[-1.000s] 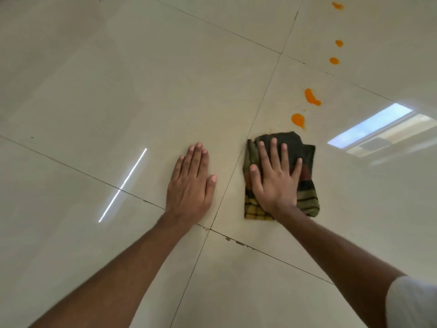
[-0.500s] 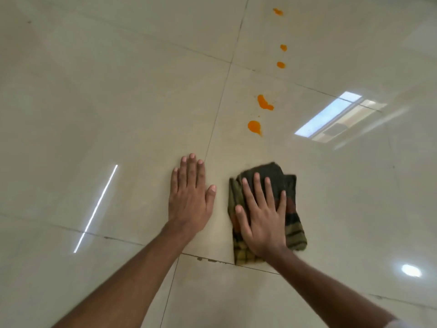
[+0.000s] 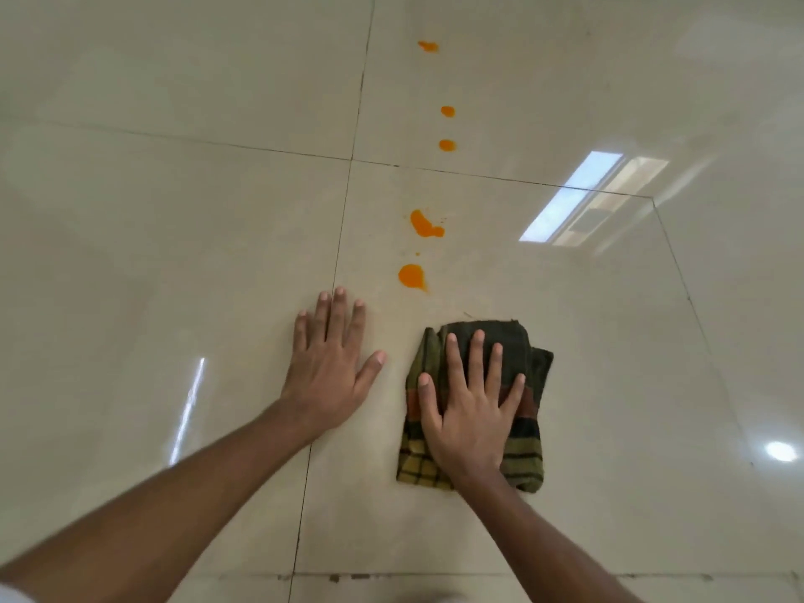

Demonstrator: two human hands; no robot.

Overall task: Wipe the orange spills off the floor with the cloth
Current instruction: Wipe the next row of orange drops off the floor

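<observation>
Glossy floor (image 3: 174, 254) tiles carry five orange spills (image 3: 411, 276); my right hand (image 3: 470, 411), fingers spread, presses the cloth (image 3: 528, 450) flat, next pushing far toward the nearest.

1. Even, soft daylight; the glossy floor (image 3: 174, 211) is bright, with only faint shadows.
2. Glare: window reflection (image 3: 583, 198) at 2 o'clock, streak (image 3: 189, 406) at 8 o'clock, round spot (image 3: 781, 451) at 4 o'clock.
3. Wide-angle bending and slight blur at the edges.
</observation>
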